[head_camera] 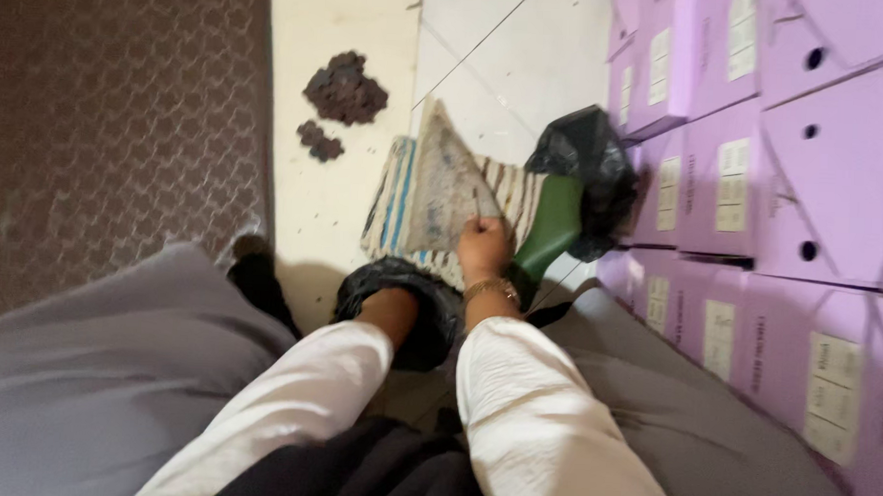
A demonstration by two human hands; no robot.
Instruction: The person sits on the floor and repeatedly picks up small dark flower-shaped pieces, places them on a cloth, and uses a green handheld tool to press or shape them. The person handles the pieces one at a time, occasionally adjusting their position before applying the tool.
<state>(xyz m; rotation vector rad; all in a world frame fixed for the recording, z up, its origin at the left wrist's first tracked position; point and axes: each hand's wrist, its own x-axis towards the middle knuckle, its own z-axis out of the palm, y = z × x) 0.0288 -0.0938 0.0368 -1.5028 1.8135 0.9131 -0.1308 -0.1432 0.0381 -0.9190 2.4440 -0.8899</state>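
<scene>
A worn grey triangular cloth [448,185] lay on a striped woven mat [394,202] on the floor; the right hand [485,248], arm outstretched, pinched its edge; the left hand [392,310] reached into a black plastic bag [430,301], fingers hidden.

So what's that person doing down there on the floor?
A person in white sleeves is sitting low, reaching forward with both hands. The right hand is pinching the corner of a flat grey triangular piece that lies on a striped cloth. The left hand is tucked down into a black plastic bag, so its fingers are hidden. A green boot lies beside the cloth, with another black bag at its top. Purple boxes are stacked on the right, and dark brown clumps sit on the pale floor.
</scene>
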